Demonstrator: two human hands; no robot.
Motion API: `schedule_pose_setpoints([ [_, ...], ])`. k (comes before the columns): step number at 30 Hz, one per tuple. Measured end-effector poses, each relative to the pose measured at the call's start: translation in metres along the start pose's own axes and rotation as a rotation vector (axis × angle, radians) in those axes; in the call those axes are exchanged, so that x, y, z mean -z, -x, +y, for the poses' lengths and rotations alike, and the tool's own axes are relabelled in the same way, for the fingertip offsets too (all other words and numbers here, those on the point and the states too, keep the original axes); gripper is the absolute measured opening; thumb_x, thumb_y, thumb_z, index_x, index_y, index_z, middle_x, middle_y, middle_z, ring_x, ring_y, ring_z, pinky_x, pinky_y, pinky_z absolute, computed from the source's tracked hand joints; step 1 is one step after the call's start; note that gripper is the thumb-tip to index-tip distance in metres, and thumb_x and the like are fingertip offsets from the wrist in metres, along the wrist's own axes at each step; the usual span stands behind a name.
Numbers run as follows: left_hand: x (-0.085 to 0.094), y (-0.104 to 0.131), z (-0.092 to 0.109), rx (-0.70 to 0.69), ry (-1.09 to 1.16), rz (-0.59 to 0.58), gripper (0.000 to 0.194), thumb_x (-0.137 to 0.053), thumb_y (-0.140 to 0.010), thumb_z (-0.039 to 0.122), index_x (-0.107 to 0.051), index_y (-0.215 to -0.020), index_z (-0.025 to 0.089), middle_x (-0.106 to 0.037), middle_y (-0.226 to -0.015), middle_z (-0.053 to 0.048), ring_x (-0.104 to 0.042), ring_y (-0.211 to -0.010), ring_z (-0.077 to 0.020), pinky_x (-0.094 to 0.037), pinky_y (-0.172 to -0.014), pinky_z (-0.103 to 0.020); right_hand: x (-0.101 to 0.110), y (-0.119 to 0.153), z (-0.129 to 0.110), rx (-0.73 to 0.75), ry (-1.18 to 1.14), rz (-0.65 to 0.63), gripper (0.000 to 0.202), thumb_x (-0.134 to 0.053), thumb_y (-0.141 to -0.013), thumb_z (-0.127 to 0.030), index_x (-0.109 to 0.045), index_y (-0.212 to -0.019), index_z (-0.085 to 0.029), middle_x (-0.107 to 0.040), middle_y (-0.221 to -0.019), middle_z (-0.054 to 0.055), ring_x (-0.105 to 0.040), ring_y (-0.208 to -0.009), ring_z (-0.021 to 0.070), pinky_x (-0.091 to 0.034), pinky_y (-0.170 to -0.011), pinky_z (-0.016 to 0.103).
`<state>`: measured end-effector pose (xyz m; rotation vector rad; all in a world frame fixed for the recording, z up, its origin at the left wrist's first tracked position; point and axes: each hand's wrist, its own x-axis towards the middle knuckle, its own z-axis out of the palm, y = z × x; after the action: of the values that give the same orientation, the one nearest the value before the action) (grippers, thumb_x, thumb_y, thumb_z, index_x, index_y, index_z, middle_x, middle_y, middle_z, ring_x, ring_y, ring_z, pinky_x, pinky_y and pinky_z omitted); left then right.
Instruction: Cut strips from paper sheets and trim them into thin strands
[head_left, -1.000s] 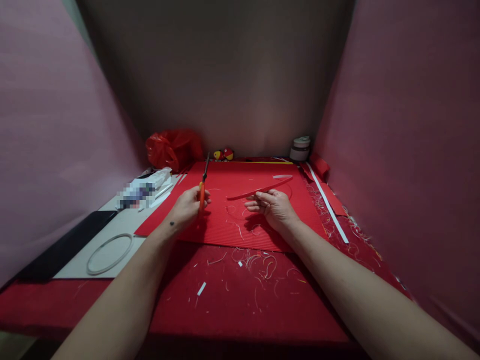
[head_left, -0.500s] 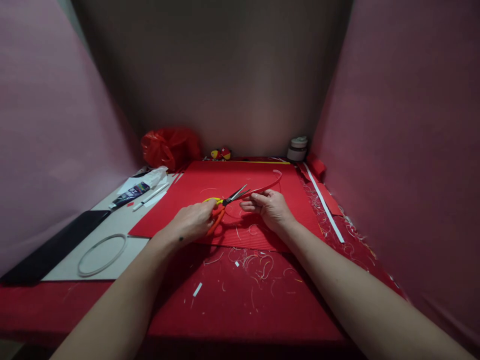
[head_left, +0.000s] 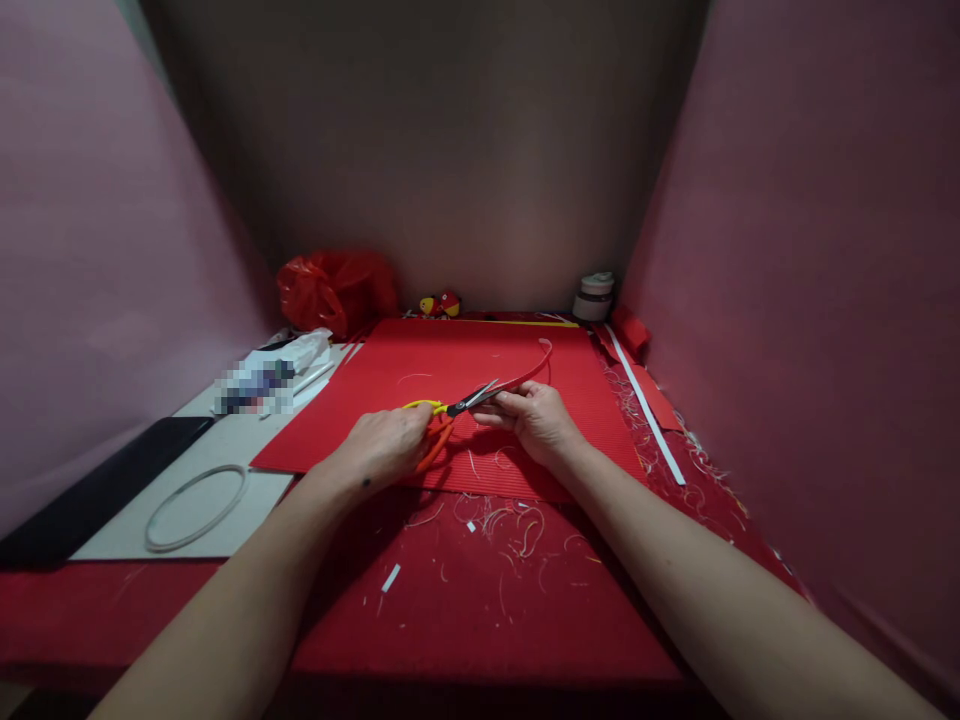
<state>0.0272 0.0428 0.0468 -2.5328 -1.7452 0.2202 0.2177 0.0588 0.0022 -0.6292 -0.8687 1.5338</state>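
Observation:
My left hand [head_left: 390, 442] is closed round the yellow and orange handles of the scissors [head_left: 457, 408], whose blades point to the upper right. Between the finger and thumb of my right hand [head_left: 538, 415] is a thin red strip [head_left: 541, 362], which curls up and back at its far end. The scissor blades lie at the strip beside my right fingertips; whether they touch it I cannot tell. Both hands are above a large red ribbed sheet [head_left: 450, 355].
Left: a black flat object [head_left: 112, 490], a clear ring [head_left: 196, 508] and a white pen [head_left: 311, 378]. Behind: a red plastic bag [head_left: 337, 290], a small toy [head_left: 441, 304] and a lidded jar [head_left: 594, 297]. Right: a white strip [head_left: 649, 410]. Thread scraps [head_left: 517, 528] litter the red cloth [head_left: 480, 640].
The scissor blades have come nearer my right fingertips and look less widely spread. The red strip's curled end has shifted slightly left. The view has moved a little.

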Motion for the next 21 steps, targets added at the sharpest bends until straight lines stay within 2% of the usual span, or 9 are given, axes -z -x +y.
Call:
schedule_pose_setpoints([
  [8,0.0044,0.0012,0.0021,0.012,-0.045,-0.044,0.042,-0.020,-0.090,0.042,-0.052,-0.103,0.019,-0.066,-0.088,-0.013,-0.064,-0.079,-0.0302,-0.043,-0.059,-0.035,-0.0005,0.0003,-0.0008,-0.014,-0.013,0.016,0.008,-0.065,-0.066,-0.008,-0.059,-0.067,-0.012,-0.071,-0.073,0.008,-0.070,-0.070,0.0208,-0.059,-0.068,0.030],
  [15,0.0041,-0.0001,0.0007,0.000,-0.070,-0.049,0.041,-0.023,-0.090,0.041,-0.054,-0.105,0.019,-0.067,-0.086,-0.013,-0.064,-0.076,-0.0304,-0.041,-0.057,-0.034,0.0004,0.0003,-0.0005,-0.024,-0.027,0.035,0.008,-0.065,-0.066,-0.007,-0.058,-0.067,-0.012,-0.070,-0.073,0.008,-0.070,-0.071,0.0210,-0.059,-0.070,0.031],
  [21,0.0055,0.0005,-0.0011,-0.017,-0.076,-0.057,0.037,-0.029,-0.088,0.038,-0.058,-0.105,0.022,-0.066,-0.081,-0.013,-0.062,-0.073,-0.0257,-0.037,-0.055,-0.030,0.0001,0.0017,-0.0012,-0.040,0.003,0.032,0.006,-0.062,-0.070,-0.007,-0.059,-0.068,-0.011,-0.070,-0.074,0.008,-0.070,-0.071,0.0198,-0.059,-0.072,0.030],
])
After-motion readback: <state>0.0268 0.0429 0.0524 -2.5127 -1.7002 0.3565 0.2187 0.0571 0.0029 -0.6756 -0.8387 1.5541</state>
